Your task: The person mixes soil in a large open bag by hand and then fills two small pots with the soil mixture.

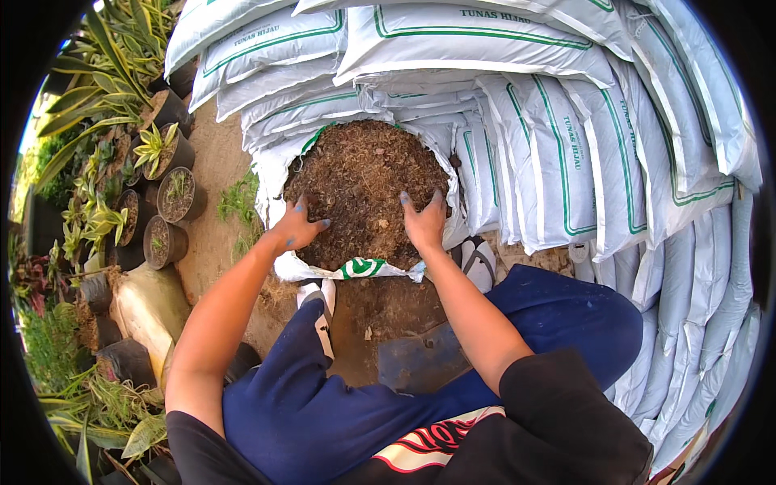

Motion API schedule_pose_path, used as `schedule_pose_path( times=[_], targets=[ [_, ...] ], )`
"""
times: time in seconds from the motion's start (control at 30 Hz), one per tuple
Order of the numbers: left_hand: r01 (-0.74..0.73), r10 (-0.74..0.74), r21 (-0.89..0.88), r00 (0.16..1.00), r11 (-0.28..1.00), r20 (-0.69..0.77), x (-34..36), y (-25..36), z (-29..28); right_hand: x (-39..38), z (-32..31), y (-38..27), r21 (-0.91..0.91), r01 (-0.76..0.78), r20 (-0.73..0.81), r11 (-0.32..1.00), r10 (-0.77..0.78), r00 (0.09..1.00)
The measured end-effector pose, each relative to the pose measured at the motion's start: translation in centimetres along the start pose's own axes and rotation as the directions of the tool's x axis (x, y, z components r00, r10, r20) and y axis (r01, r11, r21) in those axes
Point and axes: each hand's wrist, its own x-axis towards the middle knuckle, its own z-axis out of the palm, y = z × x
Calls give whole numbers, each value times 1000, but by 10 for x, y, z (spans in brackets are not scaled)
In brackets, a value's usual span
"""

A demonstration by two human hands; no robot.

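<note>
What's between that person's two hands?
Loose brown soil fills the stretch between the left hand and the right hand, inside an open white sack; the head view shows it.

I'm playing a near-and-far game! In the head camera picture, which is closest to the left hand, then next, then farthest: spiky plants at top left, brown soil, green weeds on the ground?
From the left hand:
1. Brown soil: at its fingers.
2. Green weeds: just left.
3. Spiky plants: far upper left.
</note>
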Motion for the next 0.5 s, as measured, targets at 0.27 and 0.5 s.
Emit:
schedule_pose_path(
  times=[0.27,0.5],
  targets=[
    [150,-153,-110,988,983,-23,-6,-12,4,8,19,2,-105,8,37,994,-4,999],
    [196,-227,-289,971,937,-78,15,-17,11,32,24,-11,203,81,4,976,-84,996]
  ],
)
